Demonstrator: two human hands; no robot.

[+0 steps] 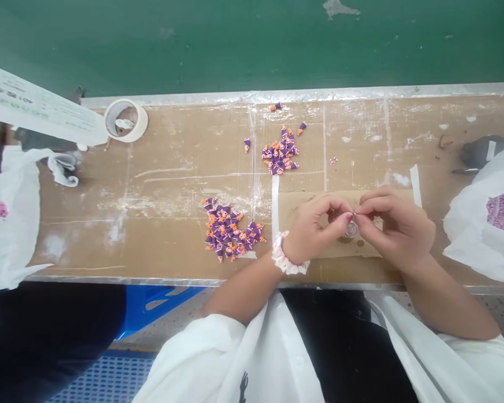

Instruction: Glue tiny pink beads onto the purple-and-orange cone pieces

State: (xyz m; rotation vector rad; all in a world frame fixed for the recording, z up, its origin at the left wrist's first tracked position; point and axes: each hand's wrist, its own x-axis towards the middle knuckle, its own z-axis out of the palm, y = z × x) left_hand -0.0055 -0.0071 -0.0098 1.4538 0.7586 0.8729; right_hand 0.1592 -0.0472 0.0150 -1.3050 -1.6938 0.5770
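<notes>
My left hand (319, 226), with a white frilly band at the wrist, is closed in a pinch. Opposite it, my right hand (397, 226) pinches too, and the fingertips of both hands meet. Between them is a tiny pinkish piece (354, 213), mostly covered by the fingers, so its kind is unclear. Just below the fingertips a small clear round dish (351, 229) rests on a taped-down brown sheet (304, 197). To the left lies a pile of small purple-and-orange figurines (227, 229); a second pile of figurines (279, 152) is farther back.
A roll of masking tape (140, 124) stands at the back left beside a printed paper (42, 106). White plastic bags with pink bits lie at the left (21, 224) and right (470, 218). A few tiny pink bits (333, 160) and a dark tool (483, 152) are on the cardboard-covered table (172, 151).
</notes>
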